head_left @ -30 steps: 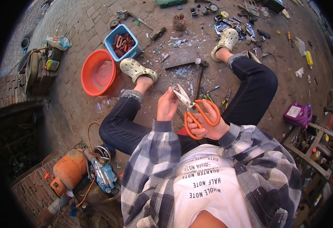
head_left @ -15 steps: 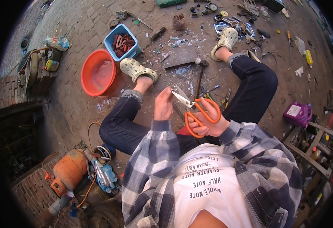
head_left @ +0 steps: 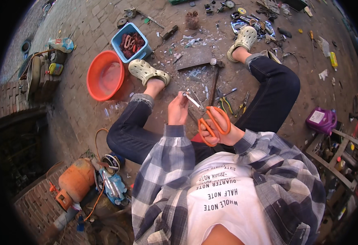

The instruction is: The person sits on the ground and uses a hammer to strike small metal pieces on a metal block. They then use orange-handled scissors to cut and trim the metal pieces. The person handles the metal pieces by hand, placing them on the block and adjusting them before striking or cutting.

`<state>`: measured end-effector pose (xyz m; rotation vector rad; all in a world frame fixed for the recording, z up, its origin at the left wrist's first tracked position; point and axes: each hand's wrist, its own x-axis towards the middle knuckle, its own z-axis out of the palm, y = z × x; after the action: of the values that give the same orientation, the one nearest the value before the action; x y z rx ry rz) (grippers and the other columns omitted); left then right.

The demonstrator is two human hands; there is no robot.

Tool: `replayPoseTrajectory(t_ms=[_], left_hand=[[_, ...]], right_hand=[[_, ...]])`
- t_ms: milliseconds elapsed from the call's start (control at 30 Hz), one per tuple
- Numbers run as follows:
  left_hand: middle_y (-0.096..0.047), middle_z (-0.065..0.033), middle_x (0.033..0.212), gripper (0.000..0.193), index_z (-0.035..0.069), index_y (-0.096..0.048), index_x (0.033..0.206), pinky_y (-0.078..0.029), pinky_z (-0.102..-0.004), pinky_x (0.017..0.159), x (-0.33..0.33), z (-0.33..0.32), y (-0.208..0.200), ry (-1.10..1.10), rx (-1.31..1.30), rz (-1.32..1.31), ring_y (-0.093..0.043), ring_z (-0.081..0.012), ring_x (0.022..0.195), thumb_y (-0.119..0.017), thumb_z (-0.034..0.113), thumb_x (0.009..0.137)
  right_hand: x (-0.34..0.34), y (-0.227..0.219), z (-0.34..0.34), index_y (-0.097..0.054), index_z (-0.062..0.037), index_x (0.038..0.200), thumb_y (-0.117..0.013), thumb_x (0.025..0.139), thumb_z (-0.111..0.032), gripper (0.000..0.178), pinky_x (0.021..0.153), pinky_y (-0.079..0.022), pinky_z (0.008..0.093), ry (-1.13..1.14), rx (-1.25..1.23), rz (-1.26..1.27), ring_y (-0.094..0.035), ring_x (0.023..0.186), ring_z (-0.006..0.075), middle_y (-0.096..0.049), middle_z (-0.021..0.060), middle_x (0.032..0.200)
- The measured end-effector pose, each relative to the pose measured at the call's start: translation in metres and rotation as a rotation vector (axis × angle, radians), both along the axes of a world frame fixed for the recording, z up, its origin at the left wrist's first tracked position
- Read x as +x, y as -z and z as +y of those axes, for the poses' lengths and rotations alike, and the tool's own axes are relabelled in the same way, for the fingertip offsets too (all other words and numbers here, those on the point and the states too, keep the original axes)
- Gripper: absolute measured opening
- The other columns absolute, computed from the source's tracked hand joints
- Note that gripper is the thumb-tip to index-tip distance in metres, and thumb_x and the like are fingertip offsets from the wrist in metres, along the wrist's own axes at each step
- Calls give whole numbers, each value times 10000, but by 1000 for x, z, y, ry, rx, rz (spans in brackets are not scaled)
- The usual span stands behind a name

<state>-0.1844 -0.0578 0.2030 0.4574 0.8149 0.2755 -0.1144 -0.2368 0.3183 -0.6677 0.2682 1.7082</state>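
My right hand (head_left: 219,130) is wrapped round the orange handles of a pair of scissors (head_left: 224,120) in front of my body. The blades point away and to the left, a little apart. Just left of them, my left hand (head_left: 177,111) is closed in a pinch, with its fingertips beside the blade tips. A small greyish piece shows at those fingertips, too small to name. Beyond the scissors a hammer (head_left: 214,83) lies on the ground, its head by a flat dark metal bar (head_left: 194,66). Pliers (head_left: 224,103) lie right of the hammer's handle.
Beyond my left foot stand a red basin (head_left: 90,81) and a blue tub (head_left: 117,40) holding reddish-brown pieces. Metal parts (head_left: 254,26) are heaped past my right foot. A purple jug (head_left: 322,120) is at right, an orange gas cylinder (head_left: 76,179) at lower left. Scraps litter the ground.
The scissors have turned in my right hand, and their handles look closer together. My left hand has shifted slightly right and still pinches near the blade tips.
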Motion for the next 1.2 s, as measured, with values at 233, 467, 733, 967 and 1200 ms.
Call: replayPoseTrajectory(t_ms=[233, 467, 733, 967, 1200], left_hand=[[-626, -75, 1008, 210, 20, -596, 1016, -405, -336, 933, -2, 3, -1, 53, -57, -39, -559, -177, 981, -556, 208, 931], [-622, -75, 1032, 302, -36, -551, 1155, -439, -298, 883, -1, 4, -12, 162, 39, -91, -572, -160, 966, -559, 159, 925], [-634, -89, 997, 378, -85, -507, 1197, -467, -272, 807, 5, 2, 0, 128, 282, 130, -600, -167, 895, -614, 103, 887], [-640, -73, 903, 205, -5, -603, 972, -463, -306, 843, -2, 14, 9, 30, 231, 249, -587, -166, 858, -629, 180, 889], [-637, -70, 956, 202, 29, -599, 986, -427, -326, 884, -6, 11, 10, 101, -91, 99, -572, -173, 944, -589, 217, 913]], right_hand=[[5, 2, -5, -524, -61, 904, -336, 857, -716, 683, 467, -275, 206, -7, 66, 133, -372, 514, 90, -438, -2, 707], [14, 0, -5, -524, -60, 898, -351, 836, -738, 703, 441, -255, 198, -1, 102, 249, -371, 489, 89, -434, -4, 693], [4, 21, 1, -538, 38, 913, -528, 841, -610, 652, 609, -468, 357, -448, -277, -1288, -609, 690, 308, -599, 194, 777], [-5, 36, -6, -521, -28, 900, -501, 836, -652, 627, 487, -407, 287, -246, -159, -754, -539, 553, 185, -538, 86, 708], [3, 20, -4, -496, -76, 856, -356, 901, -646, 588, 407, -280, 219, -125, -72, -174, -412, 462, 104, -455, 19, 696]])
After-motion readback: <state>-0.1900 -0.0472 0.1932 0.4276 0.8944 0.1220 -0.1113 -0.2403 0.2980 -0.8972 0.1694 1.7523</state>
